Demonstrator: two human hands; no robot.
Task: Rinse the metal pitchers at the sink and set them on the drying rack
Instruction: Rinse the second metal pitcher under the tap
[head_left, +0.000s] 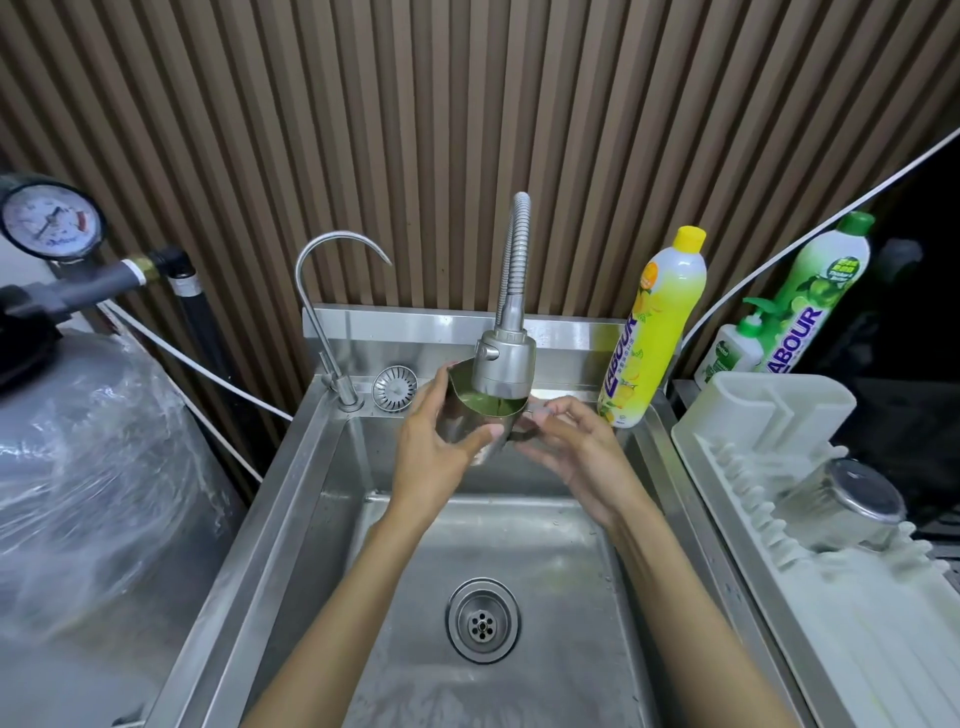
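While the stainless steel sink basin is wet around its round drain, the white plastic drying rack just right of it carries one upturned metal pitcher. A second shiny metal pitcher is upright over the basin, directly under the flexible-hose spray head, with greenish liquid inside. Hands: the left hand wraps fingers and thumb round its body; the right hand has curled fingers on the handle side.
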